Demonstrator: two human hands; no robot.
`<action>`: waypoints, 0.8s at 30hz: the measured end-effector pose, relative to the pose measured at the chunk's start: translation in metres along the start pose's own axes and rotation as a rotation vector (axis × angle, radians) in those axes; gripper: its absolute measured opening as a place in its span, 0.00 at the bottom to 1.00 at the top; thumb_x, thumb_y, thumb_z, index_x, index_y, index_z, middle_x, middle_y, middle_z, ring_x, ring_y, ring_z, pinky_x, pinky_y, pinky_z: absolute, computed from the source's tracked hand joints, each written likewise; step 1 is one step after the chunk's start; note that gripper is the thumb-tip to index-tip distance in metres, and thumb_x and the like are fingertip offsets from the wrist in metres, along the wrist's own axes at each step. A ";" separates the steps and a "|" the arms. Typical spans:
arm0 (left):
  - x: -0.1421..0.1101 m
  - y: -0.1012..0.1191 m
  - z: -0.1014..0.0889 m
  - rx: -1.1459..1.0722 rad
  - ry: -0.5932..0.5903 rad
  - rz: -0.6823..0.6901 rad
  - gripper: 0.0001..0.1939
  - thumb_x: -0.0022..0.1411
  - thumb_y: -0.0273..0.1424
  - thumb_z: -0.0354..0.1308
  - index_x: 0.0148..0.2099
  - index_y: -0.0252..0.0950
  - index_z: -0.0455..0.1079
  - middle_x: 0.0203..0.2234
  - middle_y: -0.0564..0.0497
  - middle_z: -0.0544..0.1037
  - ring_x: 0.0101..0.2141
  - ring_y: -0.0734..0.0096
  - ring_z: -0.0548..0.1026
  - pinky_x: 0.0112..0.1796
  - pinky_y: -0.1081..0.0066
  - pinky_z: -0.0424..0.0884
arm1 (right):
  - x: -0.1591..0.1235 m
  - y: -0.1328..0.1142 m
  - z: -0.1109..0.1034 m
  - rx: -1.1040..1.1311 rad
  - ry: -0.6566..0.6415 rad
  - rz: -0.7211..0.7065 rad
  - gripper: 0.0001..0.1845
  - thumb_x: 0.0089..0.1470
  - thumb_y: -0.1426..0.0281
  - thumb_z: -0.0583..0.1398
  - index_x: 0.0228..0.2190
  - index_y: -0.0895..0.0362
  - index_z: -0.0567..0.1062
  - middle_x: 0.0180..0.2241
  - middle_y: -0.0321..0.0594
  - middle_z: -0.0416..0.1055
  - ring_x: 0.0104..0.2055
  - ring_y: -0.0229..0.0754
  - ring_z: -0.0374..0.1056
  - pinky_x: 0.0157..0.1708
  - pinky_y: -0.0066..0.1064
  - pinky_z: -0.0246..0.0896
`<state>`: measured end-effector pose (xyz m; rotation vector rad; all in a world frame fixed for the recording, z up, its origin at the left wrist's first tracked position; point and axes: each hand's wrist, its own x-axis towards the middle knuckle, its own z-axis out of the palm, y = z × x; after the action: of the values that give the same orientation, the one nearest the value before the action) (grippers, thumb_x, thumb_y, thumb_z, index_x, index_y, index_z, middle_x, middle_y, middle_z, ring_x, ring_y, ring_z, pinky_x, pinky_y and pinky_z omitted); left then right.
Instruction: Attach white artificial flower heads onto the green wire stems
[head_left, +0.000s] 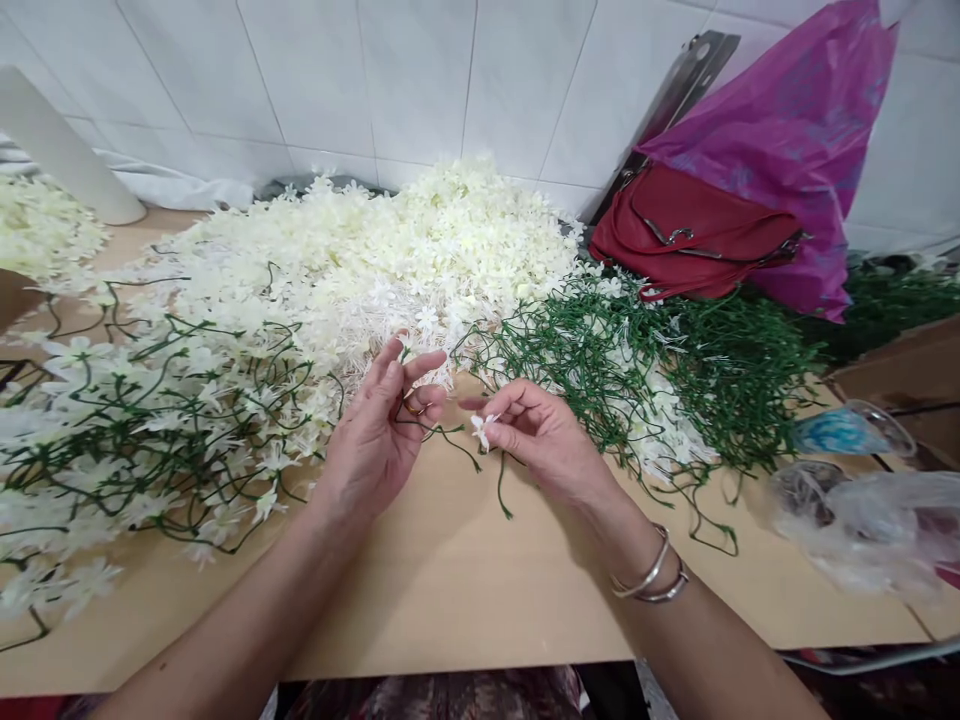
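Observation:
My left hand [386, 420] is raised over the table, palm up, with the thumb pressed to the fingers around a green plastic stem [454, 430]. The stem's branches poke out to the right, toward my other hand. In my right hand [540, 435], thumb and forefinger pinch a small white artificial flower [481, 432]. A green stem end hangs or lies just below that hand; I cannot tell which. Behind both hands rises a large heap of loose cream-white artificial blossoms [450, 230]. To the right sits a tangled pile of bare green stems [720, 350].
Flowers joined to stems [187, 430] cover the table's left side. At the back right, a red handbag [690, 230] rests against a purple plastic bag [810, 130]. A blue-patterned cup [847, 430] and a clear plastic bag [877, 520] lie at the right. A white roll [67, 150] stands far left.

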<state>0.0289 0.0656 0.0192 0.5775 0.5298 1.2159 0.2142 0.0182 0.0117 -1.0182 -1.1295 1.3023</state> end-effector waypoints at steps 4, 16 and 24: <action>-0.007 -0.005 0.000 0.102 -0.028 0.001 0.16 0.74 0.32 0.59 0.61 0.41 0.68 0.47 0.49 0.86 0.33 0.77 0.83 0.35 0.77 0.79 | -0.005 0.004 0.010 -0.133 -0.132 -0.026 0.08 0.53 0.65 0.73 0.31 0.52 0.80 0.36 0.37 0.80 0.41 0.40 0.76 0.41 0.34 0.68; -0.025 0.015 -0.004 1.616 -0.090 0.905 0.18 0.72 0.28 0.56 0.62 0.39 0.71 0.50 0.40 0.76 0.52 0.51 0.76 0.56 0.48 0.71 | 0.003 -0.001 -0.002 -0.194 -0.001 -0.090 0.15 0.50 0.60 0.74 0.29 0.55 0.78 0.26 0.31 0.75 0.28 0.35 0.68 0.31 0.30 0.65; -0.010 -0.008 -0.014 1.639 -0.622 0.950 0.23 0.76 0.22 0.45 0.68 0.37 0.63 0.56 0.43 0.80 0.54 0.61 0.79 0.64 0.53 0.69 | 0.000 -0.006 -0.003 -0.119 -0.030 -0.121 0.14 0.50 0.62 0.75 0.27 0.54 0.77 0.27 0.32 0.76 0.31 0.36 0.69 0.37 0.31 0.67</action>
<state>0.0227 0.0553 0.0037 2.7270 0.6438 1.1022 0.2180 0.0181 0.0171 -1.0033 -1.2849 1.1688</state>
